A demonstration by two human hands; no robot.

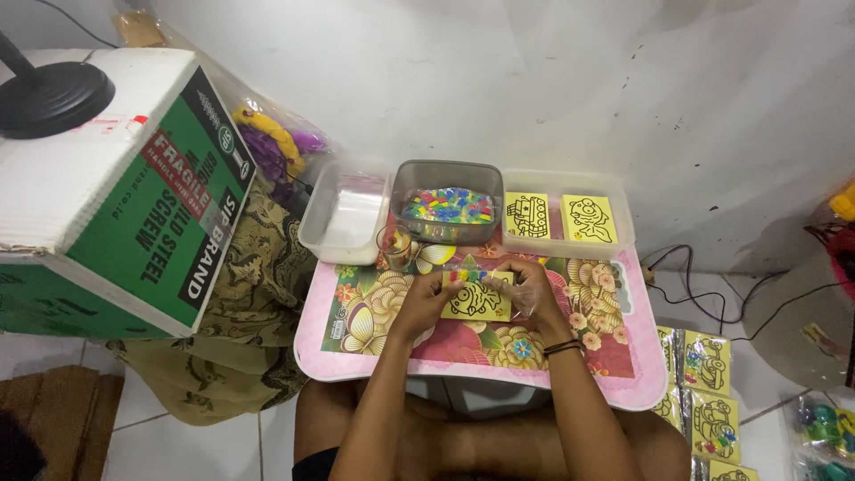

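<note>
Both hands (476, 298) pinched on yellow picture card (476, 301) – over floral tray (614, 374).

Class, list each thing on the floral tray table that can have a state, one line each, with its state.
Yellow card: flat on table, held by both hands.
Left hand: gripping card's left edge.
Right hand: gripping card's right edge.
Metal tin: open, full of coloured bits.
Right tub: open, two cards inside.
Left tub: open.

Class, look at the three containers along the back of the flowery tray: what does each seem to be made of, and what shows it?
Left container: translucent whitish plastic, probably; its contents show faintly through.
Middle container: looks like metal, grey with a dull sheen, holding small colourful pieces.
Right container: clear, slightly cloudy plastic; two yellow picture cards show through it.
</note>
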